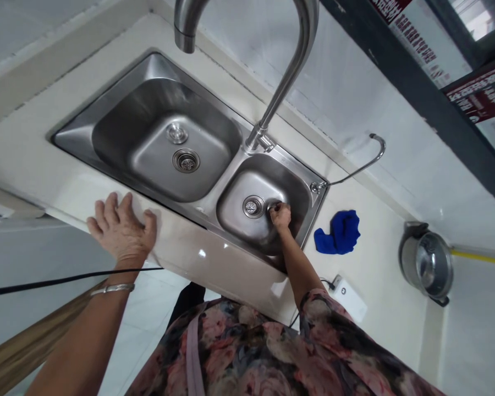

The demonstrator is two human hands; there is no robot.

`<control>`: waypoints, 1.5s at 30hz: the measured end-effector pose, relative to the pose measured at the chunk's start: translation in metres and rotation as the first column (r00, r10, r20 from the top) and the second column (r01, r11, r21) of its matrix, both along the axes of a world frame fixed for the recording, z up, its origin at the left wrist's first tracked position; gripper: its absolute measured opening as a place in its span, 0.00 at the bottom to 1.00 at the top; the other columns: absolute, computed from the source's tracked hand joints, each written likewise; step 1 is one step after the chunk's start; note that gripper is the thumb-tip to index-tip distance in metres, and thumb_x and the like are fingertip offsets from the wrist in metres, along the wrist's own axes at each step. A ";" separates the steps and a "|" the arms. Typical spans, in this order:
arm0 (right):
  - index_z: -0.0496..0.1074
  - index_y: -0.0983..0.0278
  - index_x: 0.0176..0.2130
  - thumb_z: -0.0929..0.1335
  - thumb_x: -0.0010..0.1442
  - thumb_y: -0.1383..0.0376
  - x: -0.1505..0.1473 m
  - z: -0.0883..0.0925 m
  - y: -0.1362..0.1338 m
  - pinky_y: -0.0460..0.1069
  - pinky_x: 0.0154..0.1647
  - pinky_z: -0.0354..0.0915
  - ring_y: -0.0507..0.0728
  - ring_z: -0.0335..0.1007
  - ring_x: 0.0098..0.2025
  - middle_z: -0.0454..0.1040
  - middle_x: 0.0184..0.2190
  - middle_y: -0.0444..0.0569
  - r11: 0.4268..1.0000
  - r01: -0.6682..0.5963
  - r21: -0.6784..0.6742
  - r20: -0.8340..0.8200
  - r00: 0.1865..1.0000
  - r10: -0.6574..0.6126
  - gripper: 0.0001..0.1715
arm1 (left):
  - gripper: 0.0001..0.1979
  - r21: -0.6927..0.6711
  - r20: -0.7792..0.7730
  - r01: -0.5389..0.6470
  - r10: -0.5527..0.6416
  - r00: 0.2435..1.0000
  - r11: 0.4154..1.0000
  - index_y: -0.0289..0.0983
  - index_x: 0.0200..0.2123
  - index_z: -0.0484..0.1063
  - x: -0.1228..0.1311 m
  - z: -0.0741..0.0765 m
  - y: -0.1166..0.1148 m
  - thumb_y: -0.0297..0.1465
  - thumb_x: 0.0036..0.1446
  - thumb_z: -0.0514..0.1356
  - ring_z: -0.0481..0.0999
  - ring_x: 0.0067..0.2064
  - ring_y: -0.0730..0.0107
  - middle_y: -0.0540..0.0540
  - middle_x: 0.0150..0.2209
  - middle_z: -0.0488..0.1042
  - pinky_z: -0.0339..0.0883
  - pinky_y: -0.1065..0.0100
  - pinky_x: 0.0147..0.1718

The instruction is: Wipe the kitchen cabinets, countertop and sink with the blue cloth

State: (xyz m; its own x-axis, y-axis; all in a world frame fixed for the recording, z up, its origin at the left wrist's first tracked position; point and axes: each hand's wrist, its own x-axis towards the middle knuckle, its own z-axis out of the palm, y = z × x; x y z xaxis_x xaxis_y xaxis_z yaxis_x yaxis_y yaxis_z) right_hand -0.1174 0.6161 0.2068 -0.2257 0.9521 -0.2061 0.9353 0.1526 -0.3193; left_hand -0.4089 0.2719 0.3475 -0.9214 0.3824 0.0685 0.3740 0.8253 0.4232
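My left hand (121,228) lies flat with fingers spread on the pale counter edge (66,190), in front of the large left sink basin (144,137). A silver bracelet (112,288) circles that wrist. My right hand (280,214) reaches down into the small right basin (239,192), fingers closed on a small metal piece, probably the drain stopper, just right of the drain strainer (253,206). The large basin holds a drain (186,160) and a loose round stopper (177,132).
A tall curved steel faucet (284,82) rises between the basins; a thin second tap (358,168) stands at the right. A blue cloth (340,232) lies on the counter, a lidded steel pot (427,264) farther right. A white device (348,294) sits near the counter edge.
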 end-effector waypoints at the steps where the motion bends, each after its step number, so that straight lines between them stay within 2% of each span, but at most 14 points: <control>1: 0.75 0.64 0.45 0.70 0.58 0.60 0.000 0.001 0.000 0.55 0.49 0.72 0.64 0.75 0.49 0.76 0.51 0.60 1.000 -0.018 0.001 0.036 0.999 0.018 0.17 | 0.34 -0.004 -0.004 0.001 -0.001 1.000 1.000 0.40 0.71 0.60 0.000 -0.001 0.000 0.45 0.65 0.53 0.45 0.76 0.46 0.38 0.73 0.55 0.35 0.37 0.72; 6: 0.74 0.64 0.49 0.69 0.61 0.62 0.002 0.005 -0.001 0.56 0.46 0.71 0.64 0.75 0.48 0.74 0.51 0.60 0.997 -0.077 -0.028 0.203 0.976 0.081 0.17 | 0.33 0.009 -0.031 0.009 -0.009 0.999 1.000 0.42 0.71 0.60 -0.001 -0.004 -0.002 0.46 0.66 0.53 0.46 0.76 0.47 0.39 0.73 0.56 0.36 0.38 0.72; 8: 0.74 0.65 0.51 0.68 0.62 0.63 0.000 0.006 -0.003 0.58 0.49 0.70 0.65 0.74 0.49 0.75 0.51 0.62 0.994 -0.101 -0.032 0.253 0.962 0.106 0.18 | 0.33 0.009 -0.025 0.009 -0.009 1.000 1.000 0.42 0.71 0.60 -0.001 -0.004 -0.002 0.46 0.66 0.52 0.45 0.76 0.47 0.39 0.73 0.56 0.35 0.37 0.72; 10: 0.73 0.68 0.53 0.66 0.65 0.64 -0.006 0.007 -0.007 0.60 0.54 0.67 0.67 0.71 0.53 0.73 0.54 0.65 0.981 -0.191 -0.035 0.285 0.939 0.193 0.19 | 0.33 0.007 -0.008 0.008 -0.008 1.000 1.000 0.41 0.71 0.59 0.000 -0.003 -0.002 0.46 0.66 0.53 0.45 0.76 0.46 0.39 0.74 0.55 0.35 0.37 0.72; 12: 0.74 0.67 0.55 0.63 0.68 0.63 -0.019 0.006 -0.011 0.58 0.58 0.64 0.66 0.69 0.56 0.73 0.56 0.64 0.938 -0.340 -0.069 0.285 0.894 0.346 0.20 | 0.34 0.006 -0.003 0.006 -0.006 1.000 1.000 0.41 0.71 0.58 0.000 -0.001 -0.001 0.46 0.66 0.53 0.45 0.76 0.46 0.39 0.74 0.54 0.35 0.36 0.72; 14: 0.77 0.64 0.53 0.62 0.70 0.63 -0.036 0.002 -0.016 0.53 0.59 0.62 0.62 0.69 0.56 0.76 0.54 0.58 0.864 -0.483 -0.142 0.264 0.823 0.503 0.19 | 0.34 0.000 -0.012 0.003 -0.003 1.000 1.000 0.41 0.71 0.59 0.000 -0.001 -0.001 0.45 0.66 0.54 0.45 0.76 0.46 0.39 0.74 0.55 0.35 0.37 0.72; 16: 0.80 0.62 0.50 0.65 0.68 0.63 -0.054 -0.004 -0.019 0.50 0.58 0.62 0.60 0.71 0.54 0.79 0.51 0.55 0.799 -0.560 -0.219 0.250 0.760 0.601 0.16 | 0.34 0.000 -0.017 -0.008 0.008 1.000 1.000 0.41 0.71 0.60 0.000 -0.001 -0.001 0.45 0.65 0.54 0.46 0.76 0.47 0.39 0.73 0.56 0.35 0.39 0.72; 19: 0.82 0.63 0.49 0.68 0.65 0.65 -0.074 -0.015 -0.020 0.52 0.59 0.60 0.61 0.71 0.55 0.80 0.51 0.56 0.745 -0.599 -0.295 0.272 0.695 0.666 0.16 | 0.35 0.013 -0.010 -0.023 0.023 1.000 1.000 0.42 0.70 0.61 -0.001 -0.003 -0.001 0.46 0.63 0.55 0.46 0.76 0.47 0.40 0.73 0.57 0.35 0.38 0.72; 24: 0.83 0.59 0.49 0.65 0.67 0.66 -0.083 -0.028 -0.020 0.56 0.63 0.53 0.61 0.73 0.55 0.81 0.52 0.56 0.713 -0.599 -0.364 0.327 0.635 0.700 0.18 | 0.35 0.008 -0.020 -0.025 0.026 0.999 1.000 0.43 0.70 0.62 -0.002 -0.006 -0.002 0.44 0.62 0.57 0.48 0.76 0.47 0.41 0.73 0.58 0.36 0.38 0.72; 29: 0.82 0.63 0.48 0.63 0.67 0.71 -0.082 -0.035 -0.024 0.58 0.63 0.51 0.61 0.75 0.52 0.82 0.50 0.58 0.716 -0.589 -0.376 0.362 0.618 0.698 0.20 | 0.35 0.016 -0.033 -0.015 0.016 0.999 1.000 0.44 0.70 0.62 -0.002 -0.009 -0.005 0.43 0.62 0.59 0.48 0.76 0.46 0.42 0.73 0.58 0.37 0.38 0.73; 34: 0.83 0.63 0.47 0.65 0.68 0.70 -0.079 -0.033 -0.024 0.57 0.64 0.53 0.60 0.76 0.51 0.82 0.49 0.57 0.729 -0.585 -0.355 0.335 0.648 0.684 0.17 | 0.34 0.031 -0.034 -0.019 0.020 0.999 0.999 0.45 0.70 0.62 -0.002 -0.012 -0.007 0.43 0.62 0.60 0.48 0.76 0.46 0.42 0.73 0.58 0.36 0.38 0.73; 37: 0.83 0.62 0.48 0.65 0.69 0.67 -0.070 -0.026 -0.017 0.55 0.62 0.57 0.60 0.77 0.50 0.83 0.49 0.56 0.767 -0.553 -0.326 0.319 0.700 0.639 0.17 | 0.34 0.040 -0.031 -0.012 0.013 0.999 0.999 0.45 0.70 0.62 -0.002 -0.012 -0.007 0.42 0.62 0.61 0.48 0.76 0.46 0.42 0.73 0.58 0.36 0.38 0.73; 40: 0.82 0.60 0.51 0.63 0.72 0.63 -0.057 -0.015 -0.007 0.50 0.54 0.64 0.60 0.78 0.50 0.82 0.51 0.54 0.818 -0.500 -0.283 0.303 0.763 0.571 0.19 | 0.35 0.047 -0.035 -0.007 0.009 0.999 0.999 0.45 0.70 0.62 -0.003 -0.012 -0.007 0.41 0.61 0.62 0.48 0.76 0.46 0.42 0.73 0.58 0.36 0.38 0.72; 45: 0.79 0.60 0.56 0.62 0.72 0.64 -0.041 -0.001 0.003 0.45 0.48 0.67 0.57 0.79 0.49 0.83 0.50 0.53 0.885 -0.405 -0.229 0.282 0.842 0.459 0.21 | 0.35 0.076 -0.019 0.002 0.000 1.000 0.997 0.43 0.70 0.63 -0.003 -0.012 -0.007 0.41 0.61 0.62 0.48 0.76 0.44 0.40 0.73 0.58 0.35 0.37 0.72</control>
